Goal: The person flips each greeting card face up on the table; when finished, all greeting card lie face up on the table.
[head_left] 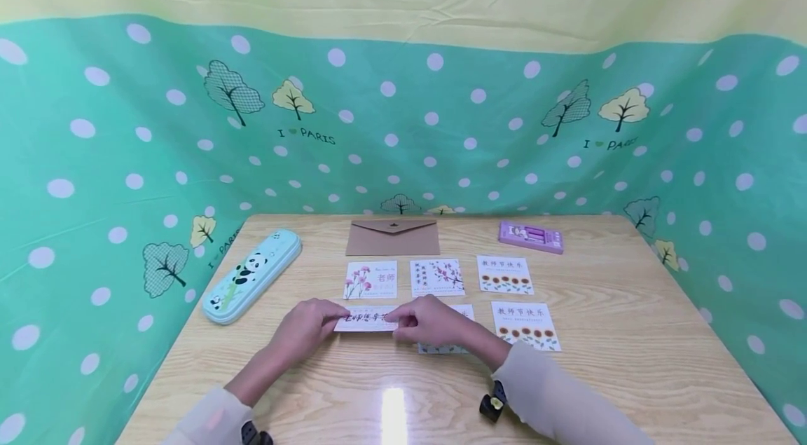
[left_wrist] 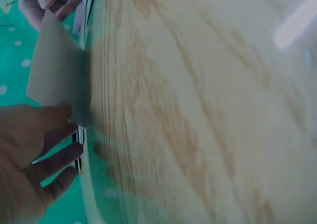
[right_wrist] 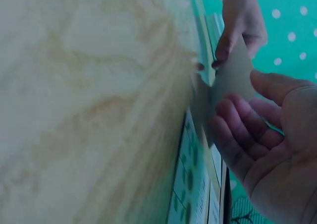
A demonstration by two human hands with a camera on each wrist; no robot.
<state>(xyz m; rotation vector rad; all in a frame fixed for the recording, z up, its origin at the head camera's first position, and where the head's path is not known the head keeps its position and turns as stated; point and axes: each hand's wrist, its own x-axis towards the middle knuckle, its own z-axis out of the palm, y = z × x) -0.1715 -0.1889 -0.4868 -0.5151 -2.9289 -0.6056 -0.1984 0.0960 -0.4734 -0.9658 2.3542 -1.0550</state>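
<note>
A white card with black handwritten-style Chinese characters [head_left: 366, 319] is tilted up off the wooden table between both hands. My left hand [head_left: 302, 326] pinches its left edge, thumb on the near face. At the opposite edge, my right hand [head_left: 435, 321] holds it between thumb and fingers. The wrist views show the card's plain back [left_wrist: 55, 68] facing me, its lower edge close over the table. Partly hidden under my right hand and wrist lies a sunflower card [head_left: 441, 347].
Behind the hands lie a pink carnation card [head_left: 372, 280], a blossom-branch card [head_left: 438, 278] and two more sunflower cards [head_left: 506, 275]. A brown envelope [head_left: 392, 240] lies farther back. The panda pencil case [head_left: 252, 278] is at left, a purple flat box [head_left: 531, 237] at back right.
</note>
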